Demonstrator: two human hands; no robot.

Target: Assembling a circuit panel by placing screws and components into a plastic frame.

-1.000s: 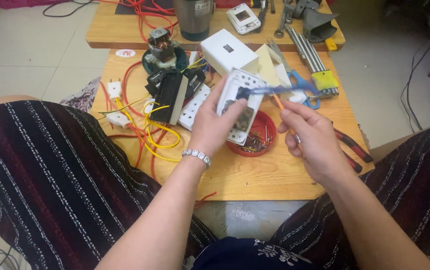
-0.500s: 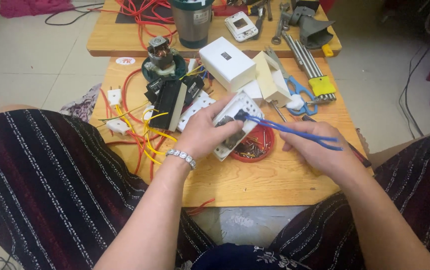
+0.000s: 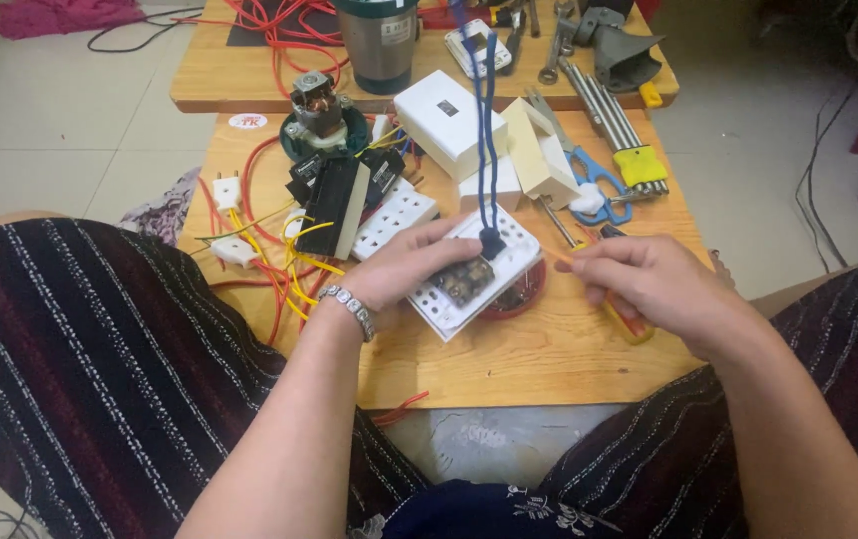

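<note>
Flat white plastic socket plate (image 3: 474,274) in left hand (image 3: 404,268)

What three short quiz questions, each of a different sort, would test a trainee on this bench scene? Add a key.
1. True or false: the left hand holds the white socket plate over the red dish.
2. Multiple choice: what does the right hand grip? A) the blue-handled scissors B) an orange-handled screwdriver C) the set of hex keys
3. Fill in: the doubled cable running up from the plate's middle is ____ in colour.

Key
1. True: the plate covers most of the dish, whose rim shows at the plate's right edge.
2. B. The scissors and hex keys lie untouched on the wooden table.
3. Blue.
</note>
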